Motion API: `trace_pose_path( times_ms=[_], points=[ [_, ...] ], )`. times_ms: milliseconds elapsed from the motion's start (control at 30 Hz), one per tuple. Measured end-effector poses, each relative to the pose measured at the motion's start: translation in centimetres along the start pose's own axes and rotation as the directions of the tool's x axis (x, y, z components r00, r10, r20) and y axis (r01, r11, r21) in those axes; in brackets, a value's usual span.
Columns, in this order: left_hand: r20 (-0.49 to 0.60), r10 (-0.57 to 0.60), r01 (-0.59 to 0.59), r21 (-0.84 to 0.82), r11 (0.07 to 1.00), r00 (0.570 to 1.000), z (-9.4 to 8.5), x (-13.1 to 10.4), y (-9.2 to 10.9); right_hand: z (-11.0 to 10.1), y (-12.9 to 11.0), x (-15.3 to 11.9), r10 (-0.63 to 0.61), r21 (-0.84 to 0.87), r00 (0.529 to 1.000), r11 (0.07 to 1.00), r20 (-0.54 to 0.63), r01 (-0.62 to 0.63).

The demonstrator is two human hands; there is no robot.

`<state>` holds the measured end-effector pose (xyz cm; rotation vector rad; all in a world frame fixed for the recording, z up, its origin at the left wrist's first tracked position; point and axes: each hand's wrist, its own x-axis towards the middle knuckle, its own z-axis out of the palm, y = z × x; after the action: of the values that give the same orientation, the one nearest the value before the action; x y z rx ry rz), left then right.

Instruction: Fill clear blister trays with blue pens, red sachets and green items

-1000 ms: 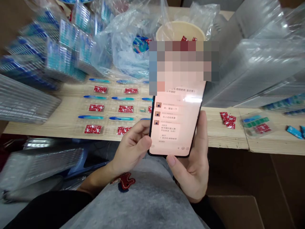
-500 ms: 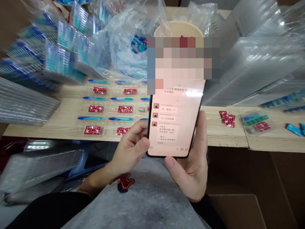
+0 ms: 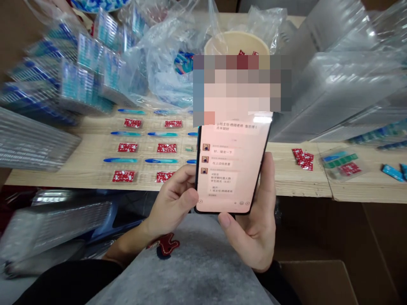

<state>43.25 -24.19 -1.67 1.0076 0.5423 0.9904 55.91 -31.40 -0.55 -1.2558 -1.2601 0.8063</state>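
A smartphone (image 3: pixel 232 169) with a lit pinkish chat screen is held upright between both hands, its upper part covered by a pixelated patch. My left hand (image 3: pixel 174 203) grips its lower left edge, thumb at the side and fingers behind. Around the right edge and bottom corner, my right hand (image 3: pixel 254 228) is closed, with its thumb by the lower rim. Behind the phone, clear plastic trays lie in rows, with blue pens (image 3: pixel 125 134) and red patterned packets (image 3: pixel 127 147) in their compartments. The phone hides part of these rows.
Packs of blue-filled trays (image 3: pixel 78 84) crowd the left, beside a clear plastic bag (image 3: pixel 165 76). A cream tub (image 3: pixel 241 40) stands behind the phone. Stacked clear trays (image 3: pixel 343 84) rise at right. Loose red packets (image 3: pixel 303 159) and one filled tray (image 3: pixel 341 163) lie near the table's front edge (image 3: pixel 299 190).
The phone sits very slightly lower and further left in view, both hands still around it. The chat on the screen looks the same. The things on the table have stayed put.
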Motion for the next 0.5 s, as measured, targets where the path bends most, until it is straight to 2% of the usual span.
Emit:
trace_pose_path(
  times_ms=[367,500],
  points=[
    [-0.024,-0.053,0.053,0.014,0.998,0.998,-0.29,-0.12,0.03,0.11,0.02,-0.08,0.019,0.02,0.999,1.0,-0.037,-0.018],
    [-0.038,-0.089,0.088,-0.01,0.996,0.995,-0.24,-0.27,0.07,0.21,0.02,-0.24,0.051,0.111,0.998,0.993,-0.025,-0.047]
  ],
)
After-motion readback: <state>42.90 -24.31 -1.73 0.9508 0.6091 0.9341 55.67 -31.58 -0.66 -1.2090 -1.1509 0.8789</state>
